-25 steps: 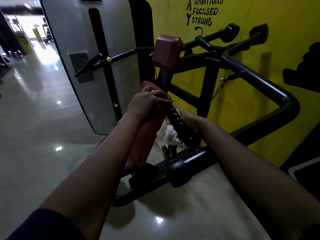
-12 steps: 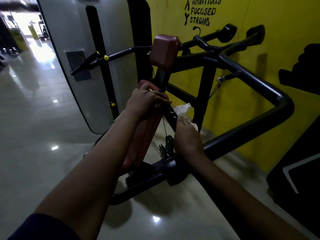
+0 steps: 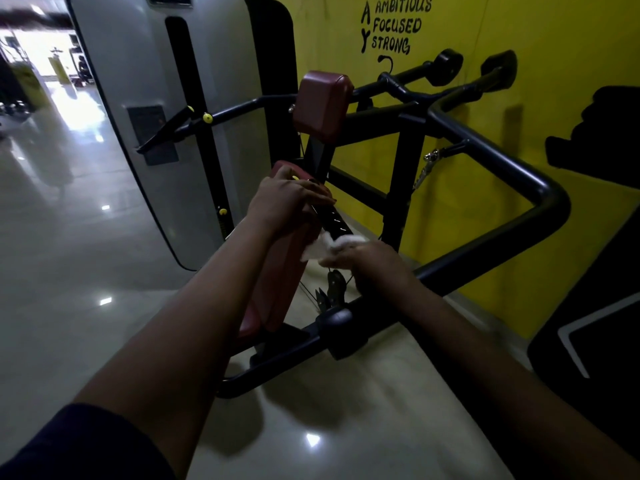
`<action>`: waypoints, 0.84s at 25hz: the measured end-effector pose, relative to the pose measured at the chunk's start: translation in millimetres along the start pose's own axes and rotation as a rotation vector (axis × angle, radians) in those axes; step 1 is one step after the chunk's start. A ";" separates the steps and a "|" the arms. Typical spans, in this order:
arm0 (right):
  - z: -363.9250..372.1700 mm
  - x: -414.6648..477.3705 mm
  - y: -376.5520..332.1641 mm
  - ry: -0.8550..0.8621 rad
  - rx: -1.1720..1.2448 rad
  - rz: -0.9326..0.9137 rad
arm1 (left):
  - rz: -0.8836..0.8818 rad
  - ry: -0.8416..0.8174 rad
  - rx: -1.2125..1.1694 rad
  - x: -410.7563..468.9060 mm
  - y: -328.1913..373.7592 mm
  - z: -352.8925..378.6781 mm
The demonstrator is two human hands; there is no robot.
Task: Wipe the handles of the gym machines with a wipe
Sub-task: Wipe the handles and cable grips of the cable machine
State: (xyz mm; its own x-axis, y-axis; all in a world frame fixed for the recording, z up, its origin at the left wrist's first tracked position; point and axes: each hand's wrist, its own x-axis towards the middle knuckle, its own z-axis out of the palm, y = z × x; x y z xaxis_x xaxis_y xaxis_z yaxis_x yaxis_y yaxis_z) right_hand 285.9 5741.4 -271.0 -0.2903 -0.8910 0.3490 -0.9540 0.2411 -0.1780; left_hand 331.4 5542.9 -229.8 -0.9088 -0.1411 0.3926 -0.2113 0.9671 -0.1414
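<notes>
White wipe (image 3: 329, 249), soft and light, lies bunched low on the ribbed handle (image 3: 336, 220), pinched in the curled fingers of the right hand (image 3: 375, 268); it is best held wadded and wrapped round it. Higher up the left hand (image 3: 284, 202) still curls over the handle's top, while the wipe has slid lower than before.

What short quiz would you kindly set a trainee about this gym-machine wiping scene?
1. True or false: the wipe is held in the right grip.
2. The wipe is: A) lying loose, B) pressed to the ribbed black handle, C) folded away.
3. Fill in: the left grip holds the handle ___ the wipe.
Key: 1 true; 2 B; 3 above.
</notes>
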 end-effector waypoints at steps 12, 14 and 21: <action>-16.9 -14.0 18.0 -0.134 0.326 0.315 | -0.018 -0.009 -0.047 2.7 0.8 1.0; -23.3 -10.5 20.6 -0.264 0.373 0.391 | -0.014 0.000 -0.048 1.9 1.6 0.7; -38.1 -0.6 9.4 -0.407 0.317 0.576 | -0.046 -0.023 -0.054 1.5 3.8 -0.8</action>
State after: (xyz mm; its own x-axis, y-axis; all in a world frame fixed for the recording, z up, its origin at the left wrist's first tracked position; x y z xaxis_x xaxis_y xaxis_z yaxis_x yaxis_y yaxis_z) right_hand 274.3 5758.9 -237.8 -0.6257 -0.7444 -0.2331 -0.5759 0.6424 -0.5057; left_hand 329.5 5546.5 -229.1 -0.9067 -0.1898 0.3767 -0.2339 0.9694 -0.0747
